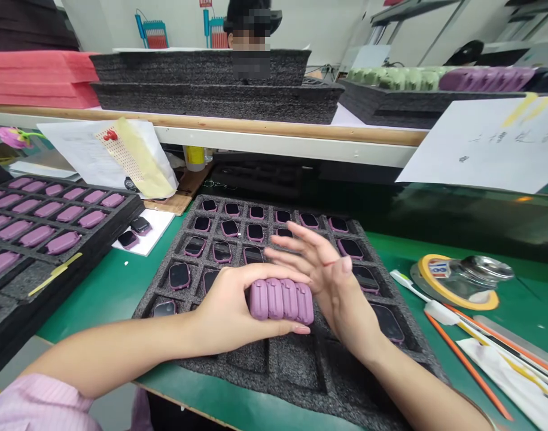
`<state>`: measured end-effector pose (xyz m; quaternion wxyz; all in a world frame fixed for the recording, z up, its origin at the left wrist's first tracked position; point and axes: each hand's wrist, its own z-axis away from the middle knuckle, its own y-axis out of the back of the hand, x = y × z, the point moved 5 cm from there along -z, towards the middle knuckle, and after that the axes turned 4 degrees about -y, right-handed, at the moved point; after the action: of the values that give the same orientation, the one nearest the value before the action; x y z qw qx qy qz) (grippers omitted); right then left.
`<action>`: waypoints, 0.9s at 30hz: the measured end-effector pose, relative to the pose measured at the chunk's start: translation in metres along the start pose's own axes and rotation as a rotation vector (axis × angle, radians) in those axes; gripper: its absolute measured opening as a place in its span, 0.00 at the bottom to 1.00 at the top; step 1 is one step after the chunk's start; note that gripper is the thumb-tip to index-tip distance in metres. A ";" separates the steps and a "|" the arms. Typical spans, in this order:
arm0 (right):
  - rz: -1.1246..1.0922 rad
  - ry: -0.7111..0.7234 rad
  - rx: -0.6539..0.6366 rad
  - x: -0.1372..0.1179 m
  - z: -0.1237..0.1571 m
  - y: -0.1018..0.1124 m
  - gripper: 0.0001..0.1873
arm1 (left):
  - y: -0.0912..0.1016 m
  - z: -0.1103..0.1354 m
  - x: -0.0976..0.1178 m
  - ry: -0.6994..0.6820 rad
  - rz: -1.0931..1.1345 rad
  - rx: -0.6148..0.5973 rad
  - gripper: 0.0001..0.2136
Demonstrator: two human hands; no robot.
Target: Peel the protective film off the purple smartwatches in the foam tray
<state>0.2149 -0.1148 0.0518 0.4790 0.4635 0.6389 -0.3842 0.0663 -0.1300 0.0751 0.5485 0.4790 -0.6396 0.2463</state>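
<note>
A row of several purple watch cases (281, 301), pressed side by side, sits between the thumb and fingers of my left hand (222, 308). Close to its right end is my right hand (339, 293), fingers spread and nothing held; whether its palm touches the row I cannot tell. Both hands are over a dark grey foam tray (296, 366) with square pockets. Dark-screened purple watches (179, 276) lie in many of its pockets. Bare pockets show at the near side below my hands, and my hands hide part of the middle.
Another foam tray (137, 209) with purple cases stands at left, beside two small watches on white paper (160, 230). At right lie a tape roll (424, 281), a glass jar (474, 278), a toothbrush (411, 284) and thin sticks. A shelf (256, 133) crosses behind; a person is beyond it.
</note>
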 end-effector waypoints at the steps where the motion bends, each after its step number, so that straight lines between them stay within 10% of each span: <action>1: -0.047 -0.085 -0.058 0.007 -0.001 -0.002 0.37 | -0.001 0.000 0.000 -0.016 -0.006 -0.006 0.19; 10: 0.163 -0.037 -0.083 -0.008 0.007 -0.017 0.49 | -0.004 0.000 0.001 -0.213 -0.113 -0.074 0.14; 17: 0.365 0.187 0.048 -0.021 0.014 -0.015 0.56 | -0.005 0.005 -0.013 0.054 0.150 -0.062 0.61; 23: 0.408 0.363 0.005 -0.023 0.013 -0.016 0.48 | -0.014 -0.003 -0.015 0.305 0.467 -0.199 0.25; 27: 0.442 0.375 0.005 -0.023 0.010 -0.016 0.50 | -0.011 -0.004 -0.015 0.308 0.423 -0.147 0.24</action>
<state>0.2047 -0.1339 0.0719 0.4236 0.6555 0.5989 -0.1795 0.0774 -0.1262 0.0599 0.6091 0.2505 -0.6506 0.3781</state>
